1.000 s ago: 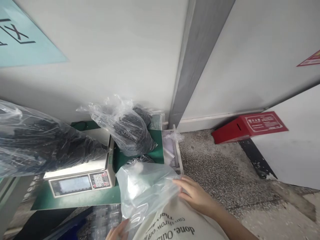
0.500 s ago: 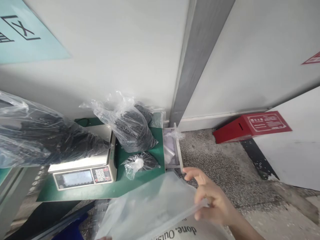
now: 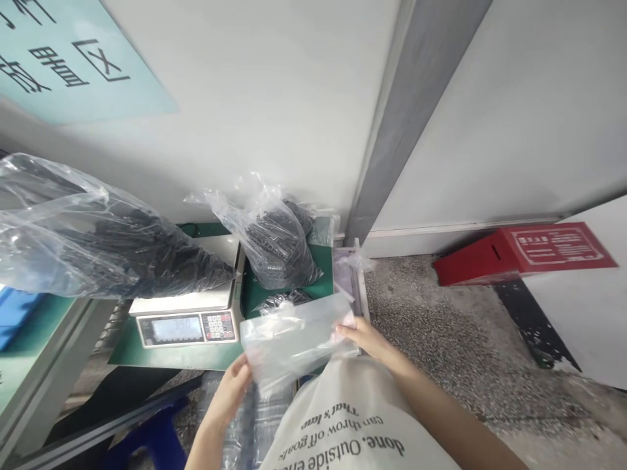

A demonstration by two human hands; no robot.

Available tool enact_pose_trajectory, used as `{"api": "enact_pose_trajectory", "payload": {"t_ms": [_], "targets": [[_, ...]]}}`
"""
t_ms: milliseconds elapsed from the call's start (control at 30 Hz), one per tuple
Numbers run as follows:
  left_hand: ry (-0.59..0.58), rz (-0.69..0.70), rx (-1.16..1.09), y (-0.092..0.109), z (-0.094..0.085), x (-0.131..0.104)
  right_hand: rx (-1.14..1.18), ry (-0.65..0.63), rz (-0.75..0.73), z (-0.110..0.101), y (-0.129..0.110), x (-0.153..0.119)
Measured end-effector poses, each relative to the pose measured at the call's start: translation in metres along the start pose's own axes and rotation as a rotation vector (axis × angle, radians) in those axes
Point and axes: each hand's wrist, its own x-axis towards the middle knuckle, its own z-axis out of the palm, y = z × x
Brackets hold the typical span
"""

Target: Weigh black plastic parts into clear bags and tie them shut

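A translucent plastic bag is stretched between my two hands, low in front of my body. My left hand is closed on its left edge, and my right hand pinches its right edge. Behind the bag, partly covered by it, lies a small clear bag of black items. A larger clear bag of black pieces stands farther back on the green table. To the left, a weighing scale carries a long clear bag of dark material; its display is lit.
A small open drawer with plastic bags juts from the table's right side. A red box stands at the right by the wall. A blue stool and wrapped clear bundles sit below the table. A wall sign hangs upper left.
The plastic bag has moved away from my body toward the table edge and now covers part of the small bag. My left hand has come fully into view. The camera view has shifted left.
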Motion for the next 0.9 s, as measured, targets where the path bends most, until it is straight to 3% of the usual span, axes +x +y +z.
{"api": "enact_pose_trajectory", "payload": {"t_ms": [200, 367, 600, 667, 800, 900], "targets": [[0.079, 0.035, 0.165, -0.023, 0.009, -0.002, -0.075, 0.018, 0.022, -0.003, 0.006, -0.006], [0.159, 0.148, 0.287, -0.027, -0.001, -0.004, -0.167, -0.030, 0.012, -0.009, 0.012, -0.010], [-0.014, 0.317, 0.468, -0.012, -0.022, -0.005, -0.256, -0.042, -0.074, -0.020, 0.018, 0.007], [-0.016, 0.381, 0.529, -0.013, -0.027, 0.000, -0.282, -0.055, -0.104, -0.020, 0.020, 0.015], [0.155, 0.529, 0.696, -0.029, -0.032, 0.012, -0.376, -0.024, -0.146, -0.011, 0.033, 0.026], [0.264, 0.672, 0.834, -0.047, -0.023, 0.016, -0.450, 0.008, -0.171, -0.003, 0.043, 0.025]]}}
